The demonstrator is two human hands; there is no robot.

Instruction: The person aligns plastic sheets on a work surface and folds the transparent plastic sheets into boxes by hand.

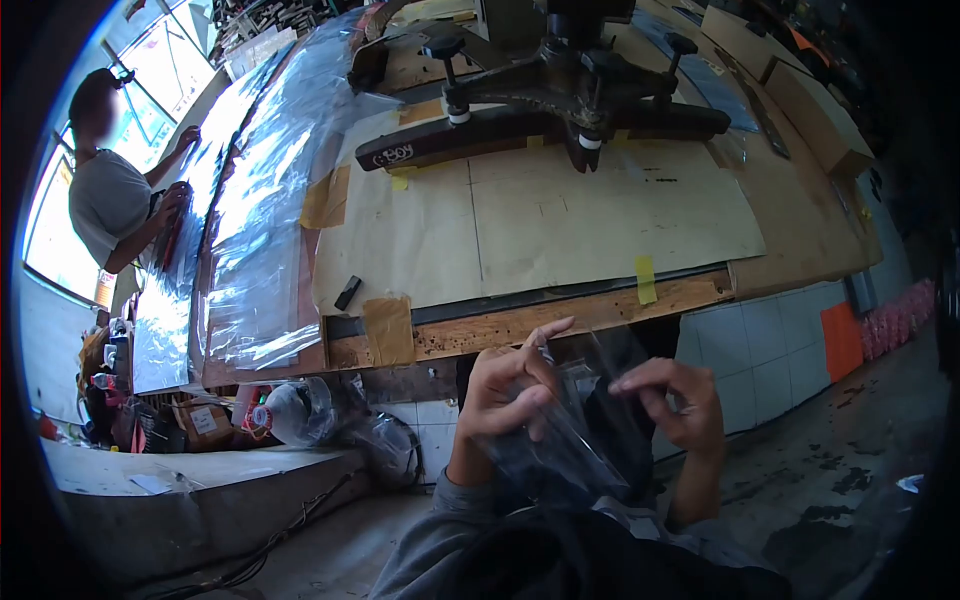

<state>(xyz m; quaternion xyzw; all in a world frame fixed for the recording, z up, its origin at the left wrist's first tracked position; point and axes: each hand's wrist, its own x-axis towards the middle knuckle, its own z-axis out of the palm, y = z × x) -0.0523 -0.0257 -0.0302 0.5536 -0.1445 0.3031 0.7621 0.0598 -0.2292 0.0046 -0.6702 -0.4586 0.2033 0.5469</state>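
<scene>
A clear plastic sheet or bag (585,425) hangs between my hands, in front of the table's near edge. My left hand (515,390) has its thumb and fingers closed on the plastic, with the index finger extended. On the other side, my right hand (675,400) pinches the plastic's upper right part between thumb and fingertips. Beyond them, a cream paper sheet (540,225) lies taped on the table, with a small black block (348,292) at its left corner.
A black metal frame with a dark bar (640,117) stands over the paper. Shiny plastic sheeting (265,220) covers the table's left part. A co-worker (110,205) stands at the far left. Cardboard (815,115) lies at the right. Clutter fills the space under the table's left side.
</scene>
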